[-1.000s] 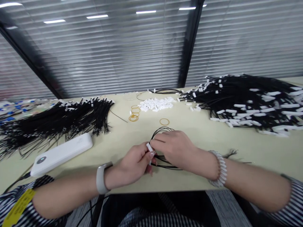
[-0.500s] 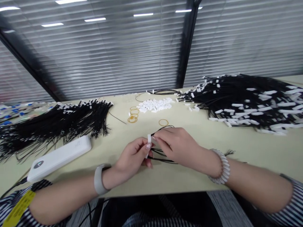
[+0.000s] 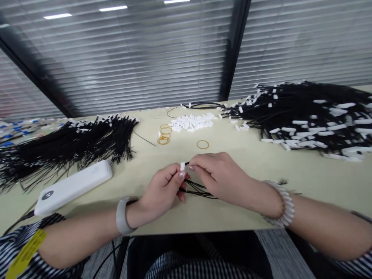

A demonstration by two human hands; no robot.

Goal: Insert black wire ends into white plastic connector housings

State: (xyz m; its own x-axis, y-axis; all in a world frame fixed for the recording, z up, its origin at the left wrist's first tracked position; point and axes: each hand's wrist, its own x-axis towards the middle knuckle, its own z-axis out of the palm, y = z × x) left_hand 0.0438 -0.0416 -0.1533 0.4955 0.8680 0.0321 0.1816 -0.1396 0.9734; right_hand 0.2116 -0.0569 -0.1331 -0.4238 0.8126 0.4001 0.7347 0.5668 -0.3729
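Note:
Between thumb and fingers, my left hand pinches a small white connector housing. Several black wires run rightward from the connector and pass under my right hand. My right thumb and forefinger are pressed together on a black wire close to the connector's upper end. Whether that wire's tip sits inside the housing cannot be made out. Beyond my hands lie a single yellow rubber band and a heap of small white connectors.
To the left are a pile of black wires and a white power bank with a cable. More rubber bands lie beside the heap. At right spreads a large pile of black wires with white connectors. Blinds-covered glass stands behind the table.
The view has tilted and shifted slightly. My left hand keeps its pinch on the connector, now with less of it showing. My right fingers stay close to its upper end.

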